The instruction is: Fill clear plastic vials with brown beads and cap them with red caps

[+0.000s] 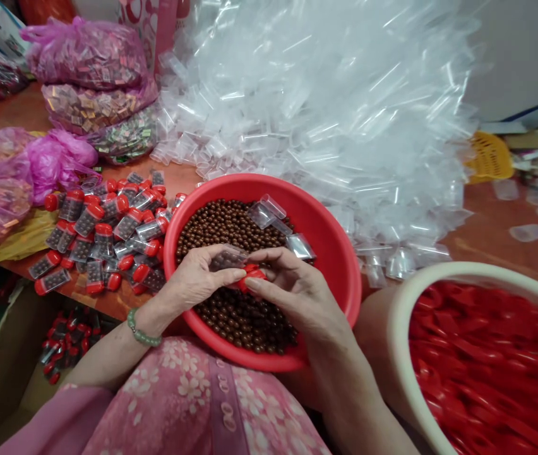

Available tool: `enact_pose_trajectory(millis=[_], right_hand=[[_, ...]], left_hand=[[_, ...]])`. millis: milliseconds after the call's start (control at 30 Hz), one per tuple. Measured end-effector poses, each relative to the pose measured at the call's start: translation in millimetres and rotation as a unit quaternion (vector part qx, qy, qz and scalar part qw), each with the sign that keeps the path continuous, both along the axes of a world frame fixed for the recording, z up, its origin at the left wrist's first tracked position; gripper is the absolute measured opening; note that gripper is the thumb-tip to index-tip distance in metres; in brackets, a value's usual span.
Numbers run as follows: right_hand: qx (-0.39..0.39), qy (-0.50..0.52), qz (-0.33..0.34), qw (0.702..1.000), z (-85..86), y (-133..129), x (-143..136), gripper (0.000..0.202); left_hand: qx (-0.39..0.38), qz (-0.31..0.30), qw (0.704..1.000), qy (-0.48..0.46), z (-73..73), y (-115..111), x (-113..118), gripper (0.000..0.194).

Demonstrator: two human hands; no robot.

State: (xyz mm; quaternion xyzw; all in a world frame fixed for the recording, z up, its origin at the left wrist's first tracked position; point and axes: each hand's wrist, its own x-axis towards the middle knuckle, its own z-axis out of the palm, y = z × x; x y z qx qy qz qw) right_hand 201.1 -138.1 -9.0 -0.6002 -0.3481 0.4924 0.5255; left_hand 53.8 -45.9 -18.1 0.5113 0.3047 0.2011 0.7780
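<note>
Clear plastic formed the wall of the small container (228, 258), which was held above a red basin (342, 278); dark contents were seen through it. A red cap (252, 273) was noted at its end, between the two thumbs; whether it was fully seated could not be told.

The left hand (197, 277) was found partly closed, with the container's body kept between thumb and fingers and the thumb tip brought against the cap. The right hand (295, 284) was found curled, with the thumb laid on the cap and the forefinger arched over it; the remaining fingers were bent and partly hidden.

The container was judged light, stiff and rather slick, and its thin wall was considered liable to flex or crack if squeezed hard. A grip along the flat sides, with pressure applied squarely to the cap, was considered soundest. The contents were judged likely to spill if the body were tipped with the cap loose.

Brown balls (216, 224) were observed in the basin, with clear empty containers (269, 210) lying on them. Capped containers (103, 237) were heaped on the counter (489, 224) to the left, and red pieces (487, 366) were held in a cream tub (398, 328) to the right.
</note>
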Motion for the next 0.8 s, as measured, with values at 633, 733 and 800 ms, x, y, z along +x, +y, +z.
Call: enact_pose_trajectory(millis=[633, 733, 800], right_hand=[[0.083, -0.105, -0.066, 0.989, 19.4, 12.3, 14.7, 0.023], [0.098, -0.112, -0.053, 0.987, 16.4, 15.2, 15.4, 0.022], [0.102, -0.122, -0.043, 0.986, 13.9, 15.0, 17.2, 0.021]], left_hand=[[-0.112, -0.136, 0.982, -0.069, -6.0, 2.1, -3.7, 0.042], [-0.113, -0.145, 0.981, -0.070, -7.0, 2.9, -3.4, 0.044], [-0.112, -0.147, 0.981, -0.065, -6.7, 3.7, -3.3, 0.044]])
